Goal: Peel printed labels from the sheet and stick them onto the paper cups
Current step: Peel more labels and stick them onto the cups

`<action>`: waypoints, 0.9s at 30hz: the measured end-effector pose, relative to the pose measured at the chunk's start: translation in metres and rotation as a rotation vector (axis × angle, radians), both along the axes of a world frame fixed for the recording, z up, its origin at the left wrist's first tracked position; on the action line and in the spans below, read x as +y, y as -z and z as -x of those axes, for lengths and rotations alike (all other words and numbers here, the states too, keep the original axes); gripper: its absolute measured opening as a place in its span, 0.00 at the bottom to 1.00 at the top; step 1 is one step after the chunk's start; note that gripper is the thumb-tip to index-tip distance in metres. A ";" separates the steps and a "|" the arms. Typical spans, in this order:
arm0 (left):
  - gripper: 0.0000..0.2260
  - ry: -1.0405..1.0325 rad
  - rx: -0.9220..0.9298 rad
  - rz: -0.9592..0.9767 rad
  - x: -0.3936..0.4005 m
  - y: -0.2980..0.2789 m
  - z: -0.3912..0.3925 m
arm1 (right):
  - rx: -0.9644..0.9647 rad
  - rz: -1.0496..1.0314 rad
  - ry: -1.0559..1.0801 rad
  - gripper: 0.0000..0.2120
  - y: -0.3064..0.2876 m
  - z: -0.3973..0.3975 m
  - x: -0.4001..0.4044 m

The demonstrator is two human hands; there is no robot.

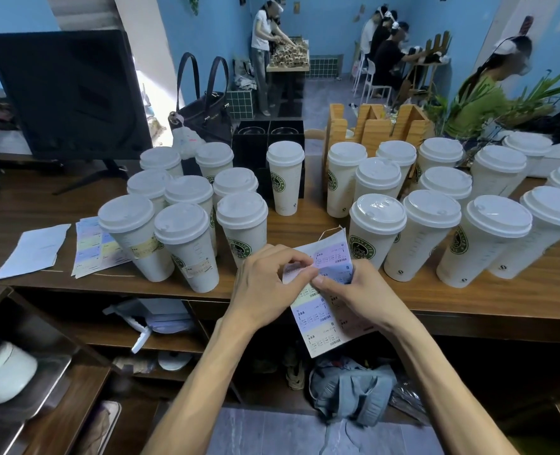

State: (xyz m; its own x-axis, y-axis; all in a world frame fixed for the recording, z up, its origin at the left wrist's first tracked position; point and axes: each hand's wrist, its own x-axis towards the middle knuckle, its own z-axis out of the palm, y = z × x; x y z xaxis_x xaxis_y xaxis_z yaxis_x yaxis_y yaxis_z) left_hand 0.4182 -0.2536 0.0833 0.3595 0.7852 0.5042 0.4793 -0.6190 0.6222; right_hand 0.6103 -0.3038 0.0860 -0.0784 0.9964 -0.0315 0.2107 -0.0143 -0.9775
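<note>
Grip L: left hand (261,284) held above near table edge, fingers curled, thumb + forefinger pinching corner of a label (292,270) partly lifted off the sheet.
Grip R: right hand (354,290) curled round label sheet (321,310), thumb pressed on its face just beside the lifted label.
Sheet: hung in both hands over near edge of table (305,224), tilted; rows of pastel labels w/ barcodes, lower end below table edge.
Cups L: group of lidded paper cups (186,238) left of hands; two nearest carried a stuck label low on the side.
Cups R: bigger group of lidded cups (429,231) right of hands, green logos facing near; no labels seen on them.
Cup mid: single cup (285,178) far centre, apart from both groups.
Spare sheets: second label sheet (90,247) flat on table at left, white paper (32,251) beside it.
Far: dark monitor (71,93) far left, black handbag (203,110) behind left cups.
</note>
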 end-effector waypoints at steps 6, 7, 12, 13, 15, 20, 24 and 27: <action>0.02 0.008 -0.032 0.031 0.002 0.002 -0.001 | -0.006 -0.005 0.017 0.06 0.002 -0.001 0.001; 0.02 0.006 -0.038 0.039 0.003 0.003 -0.001 | -0.002 -0.002 0.018 0.07 0.003 -0.001 0.001; 0.01 -0.047 -0.071 0.058 -0.001 0.007 -0.005 | 0.017 0.015 0.034 0.08 0.006 0.000 0.001; 0.02 -0.048 -0.086 0.080 -0.002 0.007 -0.005 | 0.019 0.019 0.035 0.08 0.006 0.000 0.001; 0.02 -0.026 -0.090 0.103 -0.002 0.007 -0.004 | 0.026 0.019 0.037 0.08 0.006 -0.001 0.001; 0.05 0.053 -0.081 0.144 0.002 0.004 0.005 | 0.086 0.051 0.006 0.08 0.004 -0.006 0.001; 0.04 0.065 -0.023 0.091 0.003 0.002 0.008 | 0.136 0.097 -0.016 0.08 0.001 -0.011 0.001; 0.02 0.095 0.002 0.054 0.001 0.000 0.007 | 0.122 0.097 -0.035 0.06 -0.001 -0.012 0.000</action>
